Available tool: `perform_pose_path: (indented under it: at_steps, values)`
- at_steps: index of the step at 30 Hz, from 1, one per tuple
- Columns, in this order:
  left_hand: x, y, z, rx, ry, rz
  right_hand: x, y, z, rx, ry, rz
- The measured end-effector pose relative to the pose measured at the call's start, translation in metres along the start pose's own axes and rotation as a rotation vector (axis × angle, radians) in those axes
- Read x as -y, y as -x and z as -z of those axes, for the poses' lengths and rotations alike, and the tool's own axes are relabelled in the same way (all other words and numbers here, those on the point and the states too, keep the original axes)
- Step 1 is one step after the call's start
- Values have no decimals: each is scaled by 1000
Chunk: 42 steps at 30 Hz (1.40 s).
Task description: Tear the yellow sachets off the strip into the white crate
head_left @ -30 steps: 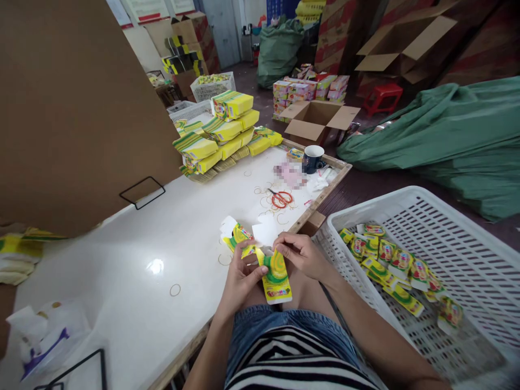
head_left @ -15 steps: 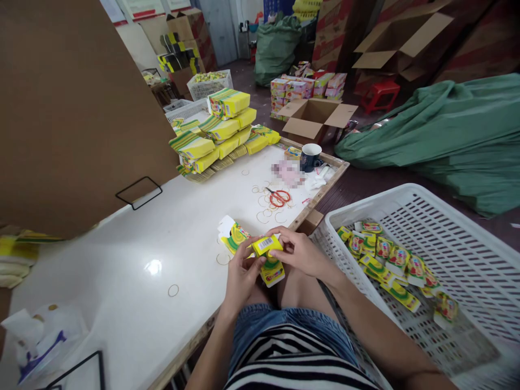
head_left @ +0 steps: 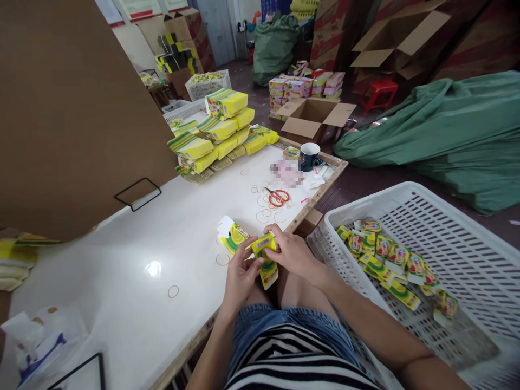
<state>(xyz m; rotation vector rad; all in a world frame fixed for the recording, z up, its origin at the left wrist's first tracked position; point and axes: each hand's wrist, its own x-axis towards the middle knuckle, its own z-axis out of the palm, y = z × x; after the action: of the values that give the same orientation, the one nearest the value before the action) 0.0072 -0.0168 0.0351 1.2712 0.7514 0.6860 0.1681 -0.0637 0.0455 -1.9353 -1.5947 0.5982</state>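
Between my two hands, above my lap at the table's edge, is a small yellow and green printed carton [head_left: 268, 273] with a barcode on its upper face. My left hand [head_left: 242, 273] is closed on its left side, thumb in front. On the right side, my right hand [head_left: 290, 250] grips it with bent fingers. The carton's lower end hangs down as a printed panel. Just behind my left hand, another yellow carton [head_left: 234, 236] with white flaps spread lies on the white table [head_left: 122, 303].
Red-handled scissors [head_left: 278, 197] lie among rubber bands, near a dark mug [head_left: 310, 158]. Stacked yellow cartons [head_left: 219, 130] stand at the table's back. To my right, a white plastic crate [head_left: 459, 233] holds several small yellow cartons [head_left: 400, 260]. A cardboard sheet [head_left: 81, 108] rises on the left.
The carton has tilted in my hands; its barcode face and hanging lower panel are turned slightly. My right hand has shifted a little left along it.
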Motion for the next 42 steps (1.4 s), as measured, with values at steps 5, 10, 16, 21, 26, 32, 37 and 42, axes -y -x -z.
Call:
perform_pose_path:
  at_steps: [5,10,16,21,26,32,37,42]
  values:
    - [-3,-2,3,-14,57,5,-13,0,2,-15,-374,113]
    - [2,-1,-12,5,57,-23,-16,5,0,-50,-735,120]
    - [23,-4,7,-220,-615,-244,-46,45,62,-641,47,-24]
    - [36,-4,43,-233,-1070,-293,-77,54,76,-716,268,-142]
    - [23,3,38,-248,-1080,-483,-48,20,0,-265,-514,-175]
    - [22,19,12,32,-838,-789,-29,2,-42,-161,-1121,-314]
    - [26,11,4,-203,-309,-496,-31,17,-33,-326,-1205,-283]
    - [22,0,2,37,240,-21,-19,27,-38,-184,-1218,-212]
